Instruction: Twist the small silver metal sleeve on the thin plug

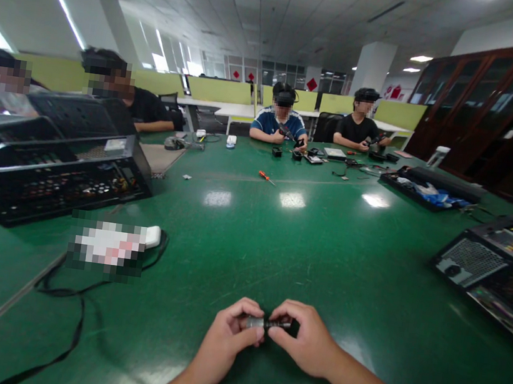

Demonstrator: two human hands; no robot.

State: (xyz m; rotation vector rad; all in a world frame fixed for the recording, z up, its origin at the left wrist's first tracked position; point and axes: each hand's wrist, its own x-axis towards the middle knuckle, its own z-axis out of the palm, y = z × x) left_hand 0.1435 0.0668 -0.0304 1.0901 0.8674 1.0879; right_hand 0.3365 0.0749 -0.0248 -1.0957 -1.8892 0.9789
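Observation:
Close to the table's near edge, both hands meet around a small silver-and-black cylindrical part (pixel 255 322). My left hand (pixel 231 333) is closed, its thumb and fingers gripping the silver end. The dark, ridged end (pixel 283 325) sits between the thumb and curled fingers of my right hand (pixel 308 337). Whether the two ends form one piece or two joined pieces, I cannot tell. Both hands hover at or just above the green table (pixel 211 249), and fingers partly cover the part.
An opened black computer case (pixel 53 159) stands at left, another (pixel 501 274) at right. A strapped badge (pixel 110 243) lies left of my hands. An orange screwdriver (pixel 265 175) lies farther off. A dark tray (pixel 431 191) holds blue material. Several people sit around the table.

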